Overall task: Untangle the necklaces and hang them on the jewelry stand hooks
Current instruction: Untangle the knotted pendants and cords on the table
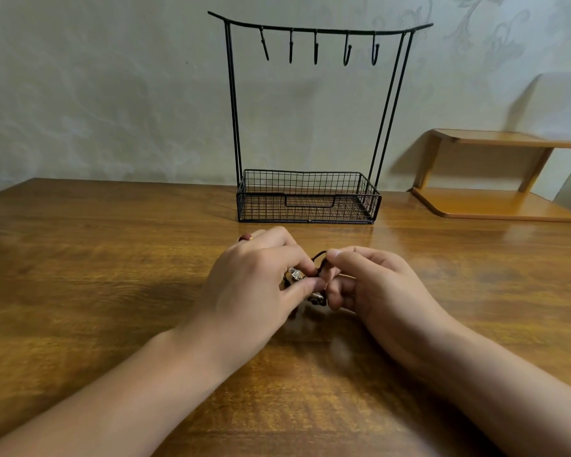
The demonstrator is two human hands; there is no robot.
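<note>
We pinch tangled necklaces [305,285] w/ left hand [257,278] & right hand [370,285]; risk: hard pull tightens knot, cord snaps; stand hooks [315,47] bare.

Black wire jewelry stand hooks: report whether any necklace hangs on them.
Bare: all five hooks on the black wire jewelry stand carry nothing.

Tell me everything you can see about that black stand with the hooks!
The stand looks like thin black metal wire. It stands upright on the wooden table, near the wall. A curved top bar holds five small hooks, all empty. Slim posts on each side run down to a mesh basket at the bottom, which also looks empty. Nothing touches it but the table; both hands are in front of it.
</note>
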